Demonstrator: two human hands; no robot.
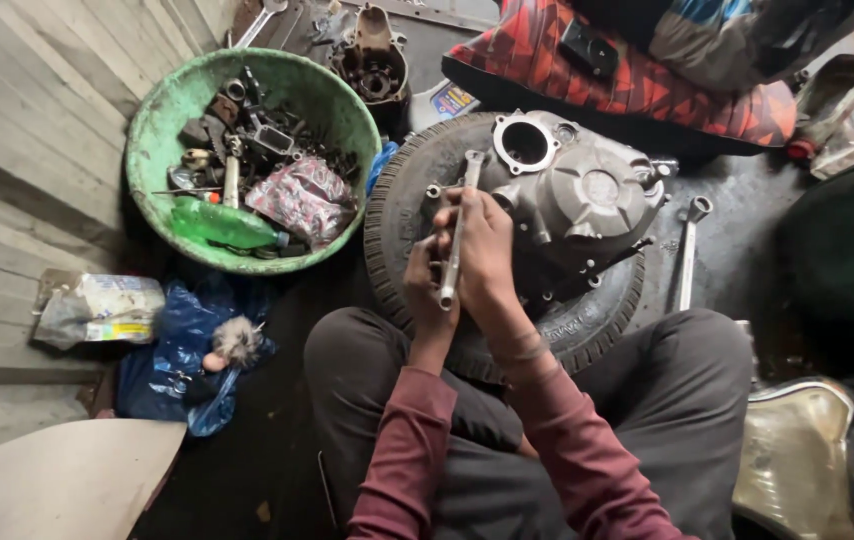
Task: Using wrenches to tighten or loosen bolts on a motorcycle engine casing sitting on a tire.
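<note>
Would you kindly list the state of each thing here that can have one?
Left hand: closed on the wrench.
Right hand: gripping the wrench.
Wrench: held upright over the engine cover.
Engine cover: resting on the tyre.
Tyre: lying flat.
Green basin: full of parts.
Green bottle: lying in the basin.
Spanner: lying unused on the floor.
</note>
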